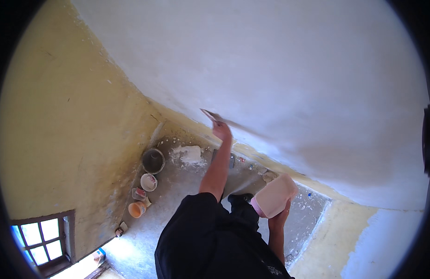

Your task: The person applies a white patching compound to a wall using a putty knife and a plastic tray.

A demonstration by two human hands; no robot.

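My left hand [221, 130] is raised to the lower part of the white-coated wall [289, 69], its fingers closed round a flat-bladed plastering trowel [208, 114]. The trowel's blade is at the wall, seen nearly edge-on and slightly blurred. Lower and to the right, my right hand [281, 217] grips a pale pink rectangular tub [274, 194] by its near side. The tub is tilted, and I cannot make out how much is in it.
On the floor [178, 190] at left stand a dark bucket [153, 161], a white bucket [149, 182] and an orange bucket [137, 209]. White splatter [189, 154] and small debris lie along the wall's foot. A yellow wall [71, 116] with a barred window [41, 239] rises at left.
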